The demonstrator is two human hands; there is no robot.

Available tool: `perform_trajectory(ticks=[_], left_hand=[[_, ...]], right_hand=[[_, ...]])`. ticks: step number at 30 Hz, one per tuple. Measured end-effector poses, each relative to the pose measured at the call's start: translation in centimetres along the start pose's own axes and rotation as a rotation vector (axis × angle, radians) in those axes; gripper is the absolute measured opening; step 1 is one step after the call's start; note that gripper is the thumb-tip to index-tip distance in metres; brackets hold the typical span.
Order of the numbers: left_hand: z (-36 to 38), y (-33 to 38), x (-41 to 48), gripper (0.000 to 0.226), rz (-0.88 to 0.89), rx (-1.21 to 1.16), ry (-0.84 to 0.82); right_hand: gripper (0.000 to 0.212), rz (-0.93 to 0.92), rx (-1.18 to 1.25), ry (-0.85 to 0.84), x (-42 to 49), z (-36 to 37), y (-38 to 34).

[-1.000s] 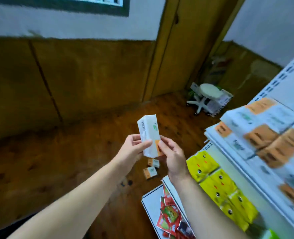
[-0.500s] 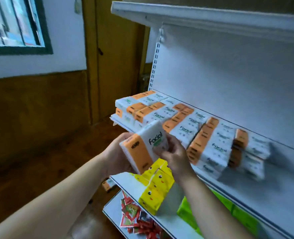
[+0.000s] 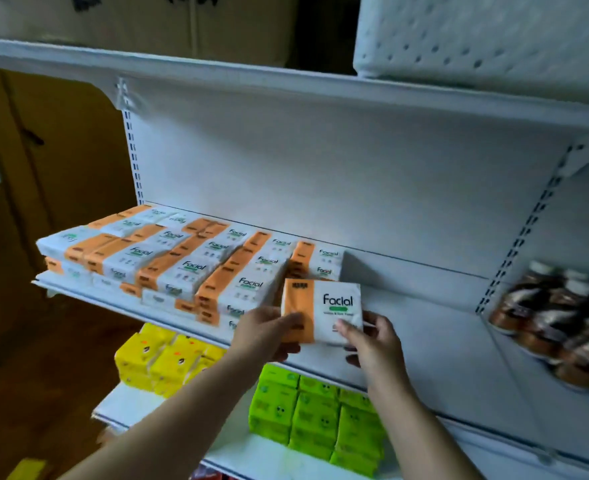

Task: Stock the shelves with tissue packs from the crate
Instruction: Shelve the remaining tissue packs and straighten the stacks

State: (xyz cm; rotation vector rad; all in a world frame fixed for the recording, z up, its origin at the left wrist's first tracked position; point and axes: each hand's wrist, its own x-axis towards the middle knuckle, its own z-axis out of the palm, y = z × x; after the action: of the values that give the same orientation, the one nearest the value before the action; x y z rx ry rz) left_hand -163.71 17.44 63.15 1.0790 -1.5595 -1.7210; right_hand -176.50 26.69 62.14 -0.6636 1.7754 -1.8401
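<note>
We count two hands on one tissue pack, a white pack with an orange band and the word "Facial" on its face. The left hand grips the orange end, thumb laid over the band and fingers curled beneath. The right hand pinches the white end, thumb on the lower corner of the face and fingers behind it. The pack is tilted with its face toward us, over the bare right part of the middle shelf and just beside the right end of the stocked packs. Whether its lower edge touches the shelf we cannot tell. The stocked packs are of the same orange-and-white kind and lie flat in two layers that fill the left half of that shelf; they overlap and blur too much for an exact count. We make out three white shelves in all. The upper shelf carries one cardboard box and one white dotted bundle. The lower shelf holds two groups: yellow packs at the left and green packs in three columns under the hands. Off to the right, one cluster of brown-labelled goods is too blurred to count.
</note>
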Motion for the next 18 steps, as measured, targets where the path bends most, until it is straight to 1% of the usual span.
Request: perform_trajectory(ticks=[3,6,8,11,12,14,18], left_hand=[[2.3,-0.4,1.6,0.015,0.080,0.158,0.076],[2.9,0.5,3.2,0.016,0.161,0.304,0.171],[2.7,1.5,4.5,0.017,0.220,0.441,0.200],[2.5,2.7,6.6,0.033,0.274,0.757,0.191],[2.5,3.0,7.2,0.035,0.279,0.823,0.195],[2.4,3.6,8.5,0.035,0.271,0.901,0.191],[2.3,4.3,10.7,0.042,0.212,1.082,0.109]], right_hand=[[0.018,0.082,0.026,0.021,1.6,-1.6,0.7],[0.018,0.128,0.025,-0.029,3.3,-1.7,0.9],[0.017,0.134,0.018,-0.043,4.6,-1.1,0.8],[0.014,0.140,0.011,-0.004,6.5,0.2,1.2],[0.014,0.144,0.009,0.013,7.0,0.8,1.2],[0.017,0.134,-0.033,0.050,8.0,1.8,1.5],[0.019,0.090,-0.206,0.117,9.9,3.2,2.2]])
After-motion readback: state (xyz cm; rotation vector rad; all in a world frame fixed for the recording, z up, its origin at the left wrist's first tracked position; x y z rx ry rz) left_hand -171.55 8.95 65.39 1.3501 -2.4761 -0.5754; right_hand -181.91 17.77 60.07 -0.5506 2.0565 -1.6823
